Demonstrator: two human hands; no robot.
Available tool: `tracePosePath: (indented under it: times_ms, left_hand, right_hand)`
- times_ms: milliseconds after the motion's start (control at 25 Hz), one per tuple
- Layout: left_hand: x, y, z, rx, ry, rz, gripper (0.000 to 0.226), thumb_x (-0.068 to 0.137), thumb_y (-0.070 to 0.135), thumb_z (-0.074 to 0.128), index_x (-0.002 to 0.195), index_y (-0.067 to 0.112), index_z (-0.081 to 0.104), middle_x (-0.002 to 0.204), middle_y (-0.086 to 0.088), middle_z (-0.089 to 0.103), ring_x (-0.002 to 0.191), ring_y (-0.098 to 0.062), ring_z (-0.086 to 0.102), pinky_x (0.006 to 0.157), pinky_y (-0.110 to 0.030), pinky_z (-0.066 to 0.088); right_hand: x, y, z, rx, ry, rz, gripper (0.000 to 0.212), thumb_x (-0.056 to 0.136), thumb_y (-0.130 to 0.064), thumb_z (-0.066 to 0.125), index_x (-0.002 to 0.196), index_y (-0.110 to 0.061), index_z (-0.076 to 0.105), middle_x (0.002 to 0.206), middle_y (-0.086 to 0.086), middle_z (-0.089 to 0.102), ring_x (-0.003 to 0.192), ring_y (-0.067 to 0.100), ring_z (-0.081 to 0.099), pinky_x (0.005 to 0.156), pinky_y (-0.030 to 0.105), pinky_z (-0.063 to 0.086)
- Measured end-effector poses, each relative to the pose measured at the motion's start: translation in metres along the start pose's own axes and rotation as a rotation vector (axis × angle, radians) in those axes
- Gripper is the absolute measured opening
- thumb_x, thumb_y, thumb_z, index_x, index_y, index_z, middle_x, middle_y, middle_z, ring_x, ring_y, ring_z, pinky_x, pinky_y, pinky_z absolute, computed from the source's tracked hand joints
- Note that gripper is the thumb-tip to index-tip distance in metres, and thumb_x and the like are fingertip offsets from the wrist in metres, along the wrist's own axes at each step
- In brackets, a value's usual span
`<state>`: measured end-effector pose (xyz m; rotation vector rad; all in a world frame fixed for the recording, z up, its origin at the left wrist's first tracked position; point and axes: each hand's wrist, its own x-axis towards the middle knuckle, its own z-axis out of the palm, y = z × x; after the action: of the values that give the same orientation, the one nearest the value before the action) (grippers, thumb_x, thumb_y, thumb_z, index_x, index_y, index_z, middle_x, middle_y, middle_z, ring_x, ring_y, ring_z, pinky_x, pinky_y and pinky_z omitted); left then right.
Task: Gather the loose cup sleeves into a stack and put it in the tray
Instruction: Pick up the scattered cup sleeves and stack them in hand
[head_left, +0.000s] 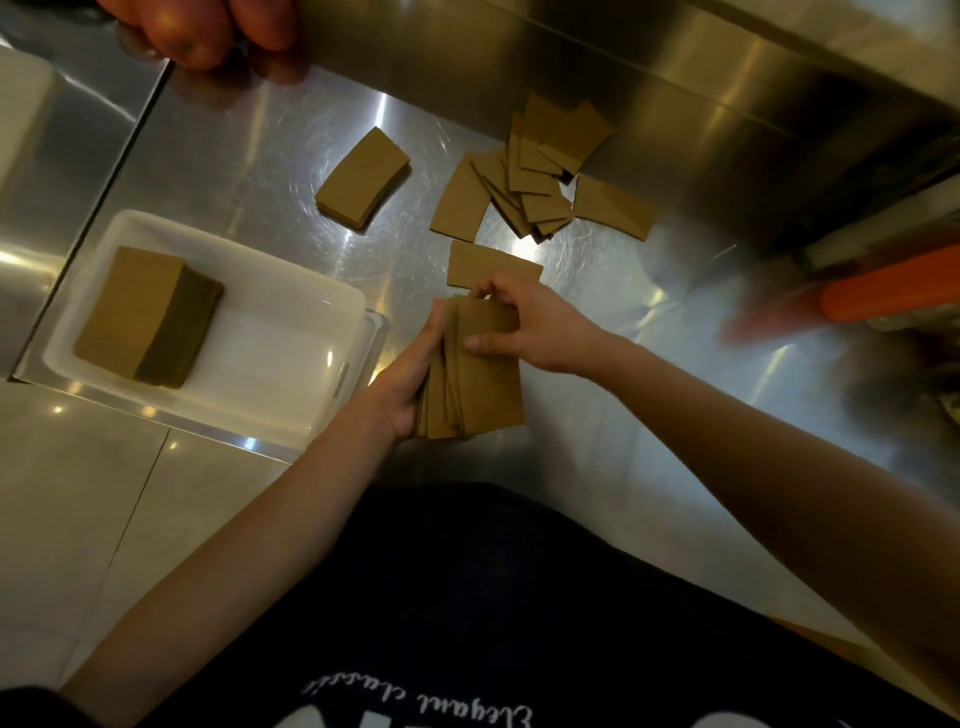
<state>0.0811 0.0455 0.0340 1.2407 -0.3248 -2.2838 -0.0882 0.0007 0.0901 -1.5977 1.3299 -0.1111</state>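
1. A fanned bunch of cup sleeves is held just below the centre of the frame – the left hand is cupped along its left edge with fingers curled under, and the right hand is laid over the top, fingers closed on the upper edge.
2. The bunch is not squared; its lower ends are splayed. If the grip is eased before the edges are tapped flush, sleeves could be shed onto the steel counter.
3. A single sleeve lies just beyond the right fingertips, and a scattered pile sits in the upper centre-right. A one-handed reach for these would leave the fan poorly supported – slippage is the likely result.
4. A small neat stack rests apart, upper centre, and could be forgotten.
5. The white tray, at centre left, already holds a tall stack. An uneven bunch set on it could topple the pile or slide off.
6. The tray seems to overhang the counter's near edge, so a hard push might tip it.
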Motion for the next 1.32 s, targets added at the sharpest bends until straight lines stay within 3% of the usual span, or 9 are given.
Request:
tracePosePath:
  times_ms: [80, 200, 320, 440, 600, 880, 1040, 1120, 1320]
  left_hand:
    - [0.001, -0.004, 0.001, -0.041, -0.038, -0.017, 0.082, 0.059, 0.068, 0.074, 0.126, 0.022, 0.061, 0.112, -0.016, 0.074, 0.1, -0.031, 0.073, 0.081, -0.047, 0.06]
    - [-0.001, -0.008, 0.001, -0.062, 0.007, -0.037, 0.063, 0.08, 0.064, 0.057, 0.124, 0.019, 0.061, 0.101, -0.013, 0.076, 0.087, -0.028, 0.074, 0.073, -0.043, 0.061]
    - [0.002, -0.009, -0.004, -0.11, -0.009, -0.032, 0.075, 0.078, 0.068, 0.061, 0.134, 0.02, 0.056, 0.102, -0.014, 0.071, 0.084, -0.026, 0.07, 0.077, -0.043, 0.057]
    - [0.002, -0.005, -0.011, -0.195, -0.019, 0.005, 0.071, 0.075, 0.066, 0.064, 0.134, 0.026, 0.056, 0.098, -0.014, 0.067, 0.081, -0.025, 0.066, 0.078, -0.043, 0.055]
    - [0.0, -0.001, -0.018, -0.295, 0.014, 0.02, 0.071, 0.074, 0.067, 0.065, 0.129, 0.023, 0.055, 0.097, -0.012, 0.065, 0.08, -0.023, 0.064, 0.075, -0.039, 0.056]
    - [-0.001, 0.002, -0.023, -0.333, 0.069, 0.081, 0.057, 0.08, 0.064, 0.059, 0.123, 0.026, 0.059, 0.096, -0.013, 0.067, 0.08, -0.024, 0.065, 0.074, -0.039, 0.056]
    - [0.001, 0.002, -0.024, -0.291, 0.106, 0.072, 0.057, 0.081, 0.063, 0.059, 0.123, 0.026, 0.058, 0.093, -0.012, 0.068, 0.079, -0.023, 0.066, 0.074, -0.039, 0.056]
    - [0.001, 0.004, -0.025, -0.28, 0.115, 0.08, 0.054, 0.083, 0.062, 0.059, 0.123, 0.025, 0.058, 0.092, -0.012, 0.068, 0.079, -0.023, 0.065, 0.075, -0.04, 0.055]
    - [-0.004, 0.001, -0.023, -0.278, 0.11, 0.098, 0.055, 0.079, 0.061, 0.061, 0.12, 0.026, 0.059, 0.09, -0.012, 0.068, 0.077, -0.023, 0.066, 0.073, -0.038, 0.055]
  right_hand:
    - [0.0, 0.003, 0.01, -0.107, 0.083, -0.1, 0.05, 0.083, -0.039, 0.07, 0.125, -0.022, 0.052, 0.125, 0.001, 0.052, 0.108, 0.011, 0.047, 0.089, 0.027, 0.045]
    - [0.0, 0.008, 0.015, -0.226, 0.133, -0.116, 0.052, 0.08, -0.046, 0.07, 0.125, -0.023, 0.056, 0.126, 0.0, 0.049, 0.112, 0.009, 0.043, 0.091, 0.021, 0.034]
    - [0.008, 0.012, 0.008, -0.179, 0.165, -0.109, 0.047, 0.083, -0.045, 0.068, 0.123, -0.022, 0.058, 0.121, -0.004, 0.053, 0.108, 0.006, 0.047, 0.086, 0.017, 0.036]
    - [0.043, 0.036, -0.014, -0.161, 0.279, 0.087, 0.054, 0.087, -0.038, 0.065, 0.133, -0.015, 0.049, 0.127, 0.005, 0.055, 0.115, 0.019, 0.055, 0.089, 0.023, 0.043]
    - [0.084, 0.063, -0.022, -0.444, 0.206, 0.281, 0.065, 0.085, -0.045, 0.063, 0.136, -0.012, 0.041, 0.137, 0.016, 0.044, 0.126, 0.034, 0.045, 0.102, 0.045, 0.041]
    - [0.088, 0.072, -0.001, -0.497, 0.243, 0.393, 0.078, 0.078, -0.035, 0.074, 0.137, -0.006, 0.032, 0.133, 0.017, 0.046, 0.123, 0.033, 0.047, 0.099, 0.042, 0.043]
    - [0.062, 0.072, -0.009, -0.224, 0.377, 0.26, 0.026, 0.086, -0.02, 0.065, 0.101, -0.017, 0.045, 0.093, 0.005, 0.056, 0.085, 0.021, 0.059, 0.086, 0.037, 0.054]
    - [0.045, 0.071, -0.008, -0.291, 0.455, 0.19, 0.017, 0.089, -0.022, 0.062, 0.095, -0.019, 0.046, 0.094, 0.002, 0.052, 0.083, 0.017, 0.055, 0.087, 0.037, 0.054]
    - [0.022, 0.088, 0.022, -0.332, 0.174, 0.297, 0.061, 0.079, -0.057, 0.066, 0.124, -0.02, 0.048, 0.13, 0.007, 0.042, 0.108, 0.025, 0.054, 0.095, 0.041, 0.049]
